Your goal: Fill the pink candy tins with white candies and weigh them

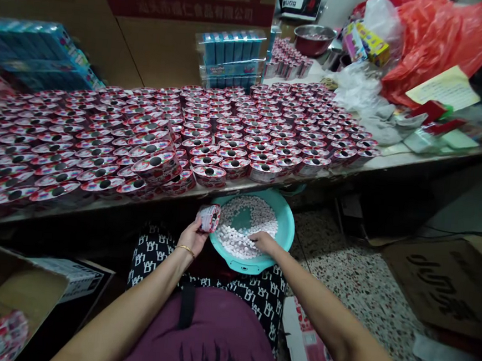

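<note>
My left hand [192, 236] grips a small printed container [209, 218] in red, pink and white, tipped on its side at the left rim of a turquoise basin [288, 228]. The basin rests at my lap and holds many small white and pale pink pellets [240, 244]; a patch of its bottom shows through. Into these pellets reaches my right hand [263, 242], its fingertips partly buried. Whether those fingers hold any pellets cannot be made out.
Rows of similar round containers [262, 171], each with a dark hole on top, cover the table. Blue packs [233, 57] lean on a large carton [160, 46] behind. Red plastic bags [435, 40] lie at right. Cartons [445, 280] stand on the floor.
</note>
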Motion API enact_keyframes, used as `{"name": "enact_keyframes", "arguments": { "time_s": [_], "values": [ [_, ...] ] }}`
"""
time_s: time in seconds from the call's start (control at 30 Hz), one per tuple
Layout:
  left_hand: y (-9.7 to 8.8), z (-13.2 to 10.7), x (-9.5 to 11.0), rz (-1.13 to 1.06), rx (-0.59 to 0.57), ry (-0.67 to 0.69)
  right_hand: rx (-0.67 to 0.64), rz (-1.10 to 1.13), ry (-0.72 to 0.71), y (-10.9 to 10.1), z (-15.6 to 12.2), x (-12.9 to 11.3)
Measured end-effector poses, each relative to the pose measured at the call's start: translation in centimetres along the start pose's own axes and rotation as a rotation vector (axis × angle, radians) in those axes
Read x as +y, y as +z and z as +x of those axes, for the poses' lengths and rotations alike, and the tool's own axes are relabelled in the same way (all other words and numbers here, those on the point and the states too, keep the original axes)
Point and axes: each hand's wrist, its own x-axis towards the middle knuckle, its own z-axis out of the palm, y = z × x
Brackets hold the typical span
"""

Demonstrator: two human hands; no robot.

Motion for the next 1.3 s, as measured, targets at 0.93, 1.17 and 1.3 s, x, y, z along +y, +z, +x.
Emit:
{"name": "enact_keyframes", "arguments": {
  "time_s": [0.93,1.17,1.3],
  "values": [
    [3.7,0.3,-2.5,0.031,-0.080,-0.131,0.231,-0.261,-0.151,-10.1,-6.4,-8.2],
    [3.8,0.1,-2.4,0.011,-0.062,-0.161,0.251,-0.139,-0.186,-9.8,-6.8,-7.2],
    [3.8,0.0,-1.8,-0.019,-0.043,-0.169,0.248,0.030,-0.161,-9.1,-6.2,-4.7]
  ]
}}
